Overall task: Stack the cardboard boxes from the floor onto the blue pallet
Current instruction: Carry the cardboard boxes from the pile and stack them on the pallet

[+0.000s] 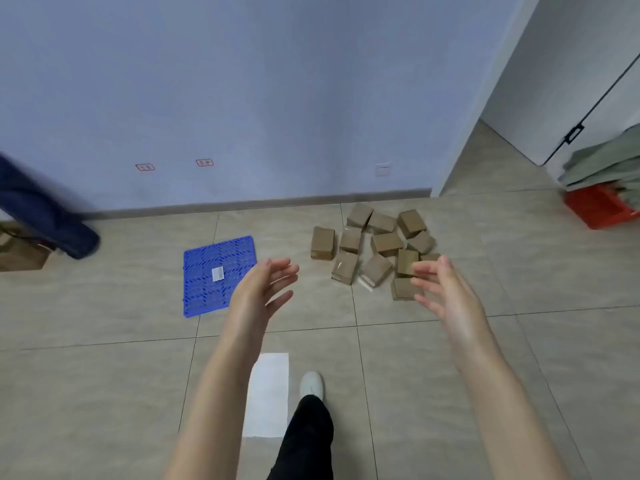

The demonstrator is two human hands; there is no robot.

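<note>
Standing short of the work area: white shoe (311,384) set forward beside a white sheet (268,393) on the tiled floor.

Left hand (266,289) raised, fingers straight and loosely spread, holding nothing.

Right hand (446,292) raised, fingers relaxed and slightly bent, also empty. It overlaps the nearest boxes in view but appears to be above them, not touching.

Blue pallet (214,275) lies flat ahead-left and carries no box, only a small white label (217,273).

Cardboard boxes (377,247), about a dozen, sit in a loose heap ahead-right, well apart from the pallet and near the wall.

Judgement: stacking not begun; every box is left to move.

Red crate (599,207) at far right, not involved.
</note>
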